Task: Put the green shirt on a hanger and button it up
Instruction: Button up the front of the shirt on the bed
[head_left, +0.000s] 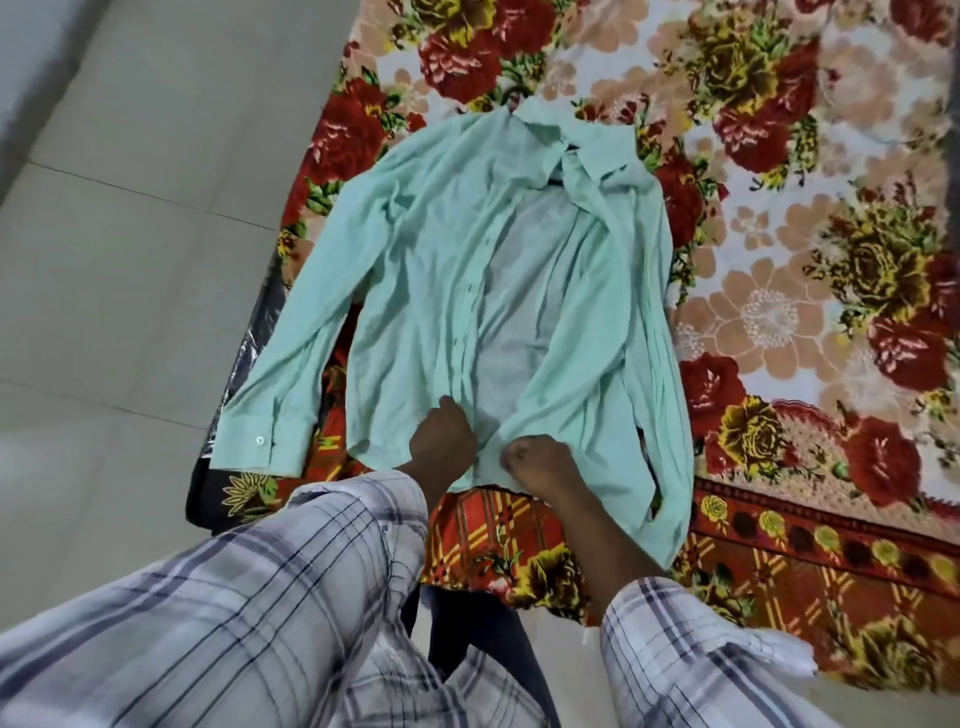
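**Op A:** So, grip first: my left hand is pinched shut on the left front edge of the green shirt near the hem, and my right hand is closed on the right front edge just beside it, low centre of the frame.

**Op B:** How far along do you judge it?

**Op A:** The shirt lies face up on the bed, centre of frame. A dark hook shows above the collar, so I reckon the hanger is already inside. The front gapes open up the middle; I see no button fastened. All the buttoning is left.

**Op B:** Anything in the way?

**Op A:** The left-of-frame sleeve hangs off the bed edge over the tiled floor, and the other is bunched along the right side. The cloth is wrinkled, so lining up the plackets may be fiddly.
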